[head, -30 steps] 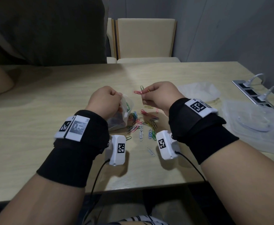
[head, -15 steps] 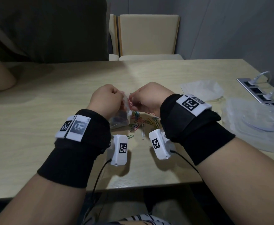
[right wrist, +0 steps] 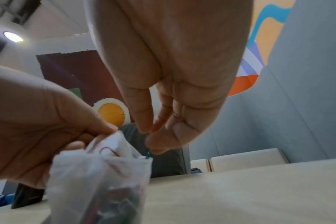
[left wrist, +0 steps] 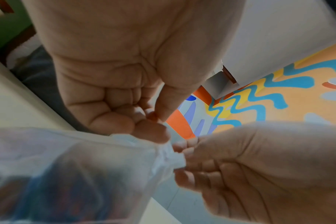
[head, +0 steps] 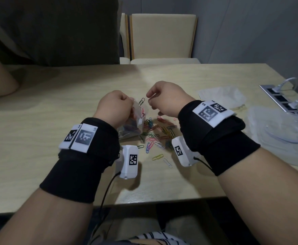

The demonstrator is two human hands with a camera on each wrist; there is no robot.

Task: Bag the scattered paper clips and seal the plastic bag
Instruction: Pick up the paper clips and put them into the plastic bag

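Partway. Left hand [head: 116, 106] pinches the plastic bag [head: 129, 132] mouth; bag is part-filled. One clip [head: 142, 101] sits at the rim. Right hand [head: 164, 98] fingers are bunched just above; can't tell if they grip anything. Many paper clips [head: 155, 137] remain on the tabletop [head: 38, 138]. Sealing not done.

A pale wood tabletop [head: 38, 121] fills the middle of the head view. Behind its far edge, at upper centre, stands a beige padded chair [head: 162, 36], with the edge of a second chair [head: 124, 38] just to its left. A plain grey wall [head: 250, 32] takes the upper right. A socket strip [head: 279, 98] is sunk in the tabletop at the right edge. In the left wrist view, a mural [left wrist: 278, 97] of orange, blue and yellow shapes covers the right side. A round ceiling lamp [right wrist: 12, 36] glows at the upper left of the right wrist view.
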